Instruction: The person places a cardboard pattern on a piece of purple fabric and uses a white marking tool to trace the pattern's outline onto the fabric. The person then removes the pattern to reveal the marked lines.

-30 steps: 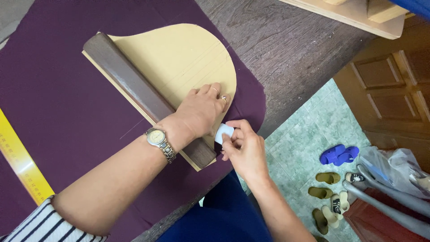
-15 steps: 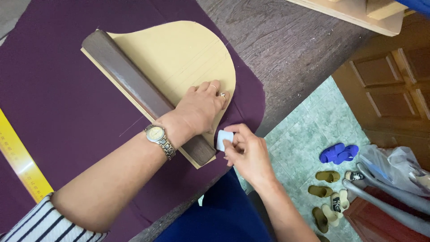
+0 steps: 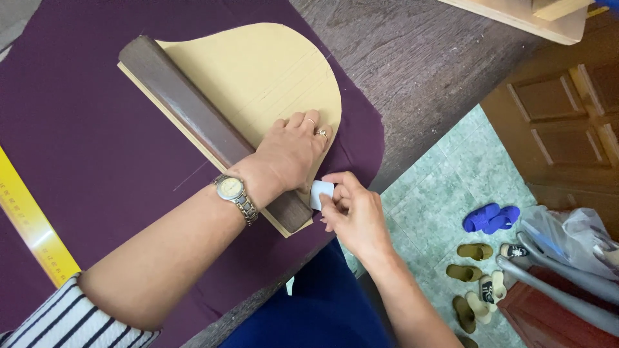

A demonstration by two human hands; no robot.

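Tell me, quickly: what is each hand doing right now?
Left hand: open, pressing flat on the tan pattern piece.
Right hand: pinching a white chalk piece.

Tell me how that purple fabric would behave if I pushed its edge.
The purple fabric looks thin and lies flat on the table, so it would likely be floppy and bunch rather than slide whole. The left hand and the dark wooden bar press the cream pattern onto it, probably pinning that part.

Template (image 3: 258,71) on cloth (image 3: 84,135) — ruler (image 3: 32,225) left
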